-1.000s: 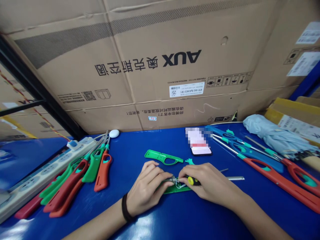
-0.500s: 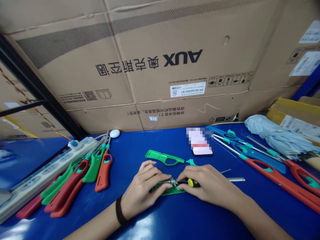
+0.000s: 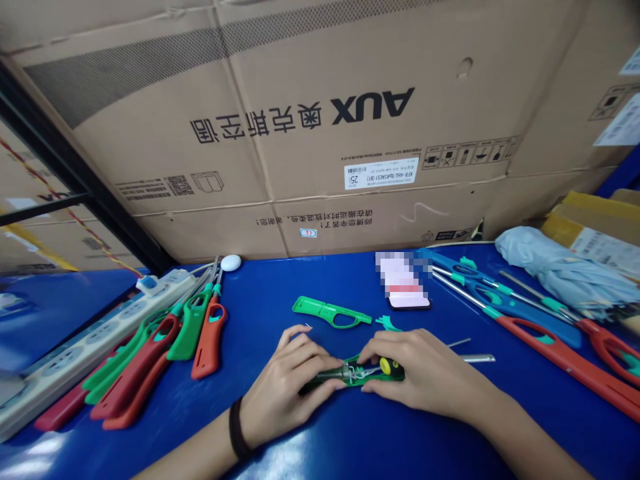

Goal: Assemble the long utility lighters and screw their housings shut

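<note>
My left hand (image 3: 293,373) is closed around the left end of an opened green lighter shell (image 3: 356,381), where a dark translucent tank part (image 3: 325,375) lies. The fingers of my right hand (image 3: 420,367) pinch the shell's other end. Between the hands, thin pale wires (image 3: 364,372) and a black part with a yellow end (image 3: 389,367) show inside the shell. Beyond my hands lie the other green shell half (image 3: 330,313) and a small turquoise piece (image 3: 387,324). A metal tube (image 3: 477,358) pokes out from behind my right hand.
Several red and green lighters (image 3: 205,340) lie at left beside a white power strip (image 3: 75,353). A phone (image 3: 407,283) lies at the back. Red and blue long lighters (image 3: 565,353) and a grey-blue umbrella (image 3: 545,273) occupy the right. A large cardboard box (image 3: 300,160) stands behind.
My right fingers have shifted slightly away from my left hand and spread onto the shell's edges, uncovering more of its inside and the wires. The whole view has shifted slightly.
</note>
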`<act>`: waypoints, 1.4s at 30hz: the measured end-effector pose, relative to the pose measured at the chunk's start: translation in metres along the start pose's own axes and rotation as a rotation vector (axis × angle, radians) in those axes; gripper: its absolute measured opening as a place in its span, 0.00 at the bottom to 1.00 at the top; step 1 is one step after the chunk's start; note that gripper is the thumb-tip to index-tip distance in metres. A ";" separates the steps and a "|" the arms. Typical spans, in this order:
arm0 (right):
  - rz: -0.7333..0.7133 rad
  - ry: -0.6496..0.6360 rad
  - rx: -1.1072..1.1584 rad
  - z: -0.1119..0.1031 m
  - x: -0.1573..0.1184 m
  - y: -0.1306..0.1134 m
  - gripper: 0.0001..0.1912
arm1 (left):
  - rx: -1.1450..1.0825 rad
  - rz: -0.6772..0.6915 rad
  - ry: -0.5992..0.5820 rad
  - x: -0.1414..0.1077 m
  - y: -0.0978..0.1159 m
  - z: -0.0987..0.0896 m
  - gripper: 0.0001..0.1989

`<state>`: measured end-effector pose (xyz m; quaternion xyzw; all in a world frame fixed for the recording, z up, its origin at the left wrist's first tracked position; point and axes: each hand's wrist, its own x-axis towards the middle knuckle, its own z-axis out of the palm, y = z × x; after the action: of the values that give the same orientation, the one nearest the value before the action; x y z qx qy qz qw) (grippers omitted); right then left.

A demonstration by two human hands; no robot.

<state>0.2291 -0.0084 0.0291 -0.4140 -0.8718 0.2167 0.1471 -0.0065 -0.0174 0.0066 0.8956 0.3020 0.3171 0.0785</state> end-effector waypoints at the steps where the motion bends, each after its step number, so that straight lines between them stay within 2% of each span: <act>1: 0.000 0.001 0.002 0.000 0.000 0.000 0.10 | -0.007 -0.001 -0.005 0.000 0.000 0.000 0.08; 8: -0.001 -0.007 0.018 0.001 -0.001 0.001 0.10 | -0.030 -0.026 -0.045 0.002 0.001 -0.003 0.06; 15: 0.003 -0.010 0.034 0.001 -0.001 0.001 0.10 | 0.005 -0.049 -0.018 0.004 0.003 -0.007 0.03; 18: 0.004 -0.008 0.030 0.001 -0.001 0.001 0.10 | 0.034 0.002 -0.006 0.005 0.004 -0.009 0.04; 23: 0.006 -0.004 0.032 0.002 0.000 0.000 0.10 | 0.111 0.184 -0.023 0.004 0.005 -0.008 0.08; 31: 0.004 -0.012 0.031 0.001 0.001 0.000 0.09 | 0.126 0.302 0.023 0.001 0.001 -0.004 0.09; 36: 0.008 -0.007 0.029 0.000 0.000 -0.001 0.09 | 0.171 0.285 -0.013 -0.001 0.000 -0.003 0.15; 42: 0.010 -0.021 0.035 -0.001 -0.001 -0.001 0.09 | 0.158 0.268 -0.017 0.001 0.000 -0.004 0.12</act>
<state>0.2291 -0.0095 0.0303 -0.4133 -0.8673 0.2371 0.1443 -0.0079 -0.0170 0.0106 0.9340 0.2030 0.2922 -0.0328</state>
